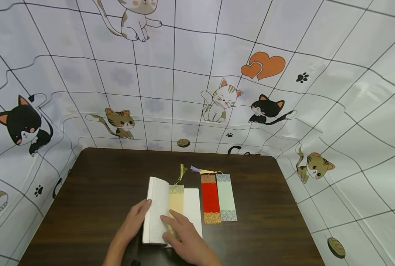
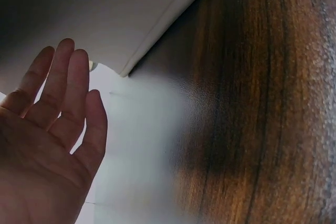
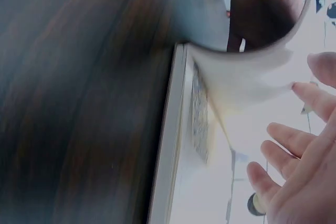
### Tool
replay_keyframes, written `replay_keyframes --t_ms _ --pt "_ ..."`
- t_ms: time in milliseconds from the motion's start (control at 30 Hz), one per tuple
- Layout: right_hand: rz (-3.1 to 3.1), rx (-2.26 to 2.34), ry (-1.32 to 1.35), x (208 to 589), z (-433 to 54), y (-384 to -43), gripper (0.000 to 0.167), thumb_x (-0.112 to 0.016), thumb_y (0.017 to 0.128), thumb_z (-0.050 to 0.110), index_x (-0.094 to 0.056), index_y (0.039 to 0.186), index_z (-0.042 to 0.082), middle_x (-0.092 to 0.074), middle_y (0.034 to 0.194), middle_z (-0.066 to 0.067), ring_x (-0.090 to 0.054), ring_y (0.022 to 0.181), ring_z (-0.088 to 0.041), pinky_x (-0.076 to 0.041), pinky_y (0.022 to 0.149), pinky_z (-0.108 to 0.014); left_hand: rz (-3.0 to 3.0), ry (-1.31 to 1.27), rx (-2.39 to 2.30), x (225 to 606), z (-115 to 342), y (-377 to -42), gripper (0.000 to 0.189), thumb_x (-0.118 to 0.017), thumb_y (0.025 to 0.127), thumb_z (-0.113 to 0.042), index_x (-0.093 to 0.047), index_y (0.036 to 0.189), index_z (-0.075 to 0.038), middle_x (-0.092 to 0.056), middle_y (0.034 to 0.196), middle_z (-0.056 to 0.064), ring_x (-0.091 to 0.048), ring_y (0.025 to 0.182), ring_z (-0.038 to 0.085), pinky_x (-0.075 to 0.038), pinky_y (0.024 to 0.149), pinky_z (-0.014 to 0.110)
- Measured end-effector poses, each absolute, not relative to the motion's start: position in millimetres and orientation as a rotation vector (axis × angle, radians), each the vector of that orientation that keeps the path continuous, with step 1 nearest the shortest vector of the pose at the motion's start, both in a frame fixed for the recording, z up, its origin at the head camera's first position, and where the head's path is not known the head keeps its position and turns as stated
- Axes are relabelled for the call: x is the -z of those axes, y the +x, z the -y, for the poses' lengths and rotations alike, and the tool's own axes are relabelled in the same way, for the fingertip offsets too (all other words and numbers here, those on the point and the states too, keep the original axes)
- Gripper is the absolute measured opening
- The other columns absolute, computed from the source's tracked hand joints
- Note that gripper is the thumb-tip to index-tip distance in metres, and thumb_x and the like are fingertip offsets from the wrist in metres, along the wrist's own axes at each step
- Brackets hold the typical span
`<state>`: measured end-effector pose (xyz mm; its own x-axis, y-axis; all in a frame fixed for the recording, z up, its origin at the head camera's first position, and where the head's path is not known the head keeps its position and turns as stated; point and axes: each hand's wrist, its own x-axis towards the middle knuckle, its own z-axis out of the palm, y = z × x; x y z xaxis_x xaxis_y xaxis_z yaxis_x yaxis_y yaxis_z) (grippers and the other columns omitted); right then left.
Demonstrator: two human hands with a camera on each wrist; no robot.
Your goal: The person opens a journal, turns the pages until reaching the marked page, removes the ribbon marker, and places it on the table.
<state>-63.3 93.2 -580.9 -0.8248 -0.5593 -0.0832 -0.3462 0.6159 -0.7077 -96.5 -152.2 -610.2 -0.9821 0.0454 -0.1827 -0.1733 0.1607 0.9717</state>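
Note:
A book (image 1: 158,218) with white pages lies open on the table, its left-hand leaves raised. Against its right-hand page lies a pale yellow bookmark (image 1: 176,199), with its tassel (image 1: 182,172) sticking out past the top edge. My left hand (image 1: 132,220) is at the book's left side, thumb by the page edge; the left wrist view shows its fingers extended against the raised side. Over the lower part of the bookmark is my right hand (image 1: 188,236). Its fingers (image 3: 315,98) are loosely spread in the right wrist view, the index fingertip right at the raised page.
Right of the book, a red bookmark (image 1: 210,195) and a mint-green bookmark (image 1: 226,195) lie side by side, tassels at their tops. The dark wooden table (image 1: 267,221) is bordered by white sheeting (image 1: 157,81) printed with cats. A small black object (image 1: 136,263) shows at the bottom edge.

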Motion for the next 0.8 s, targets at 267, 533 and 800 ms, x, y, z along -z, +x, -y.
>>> replay_keyframes --t_ms 267,533,800 --pt "-2.567 1.006 -0.842 575 -84 -58 0.05 -0.05 0.113 0.05 -0.043 0.162 0.047 -0.043 0.171 0.006 -0.048 0.153 -0.024 -0.047 0.118 -0.057 -2.273 -0.097 -1.92 610 156 -95 0.052 -0.046 0.117 -0.043 -0.059 0.148 -0.004 -0.075 0.121 0.015 -0.072 0.103 0.019 -0.057 0.088 0.03" --pt "-2.77 0.754 -0.807 590 -94 -70 0.055 -0.062 0.108 0.03 -0.051 0.162 0.022 -0.053 0.165 0.0 -0.05 0.153 -0.023 -0.044 0.122 -0.047 -2.332 -0.081 -1.889 604 157 -96 0.039 -0.051 0.116 -0.041 -0.061 0.122 -0.004 -0.055 0.095 0.008 -0.056 0.086 0.017 -0.046 0.075 0.031" --pt "-2.768 0.515 -0.807 602 -103 -70 0.055 -0.07 0.102 0.043 -0.06 0.154 0.028 -0.05 0.168 -0.001 -0.048 0.154 -0.029 -0.045 0.118 -0.056 -2.327 -0.136 -1.87 605 158 -95 0.047 -0.05 0.115 -0.044 -0.061 0.141 -0.006 -0.067 0.113 0.011 -0.06 0.097 0.018 -0.051 0.083 0.031"
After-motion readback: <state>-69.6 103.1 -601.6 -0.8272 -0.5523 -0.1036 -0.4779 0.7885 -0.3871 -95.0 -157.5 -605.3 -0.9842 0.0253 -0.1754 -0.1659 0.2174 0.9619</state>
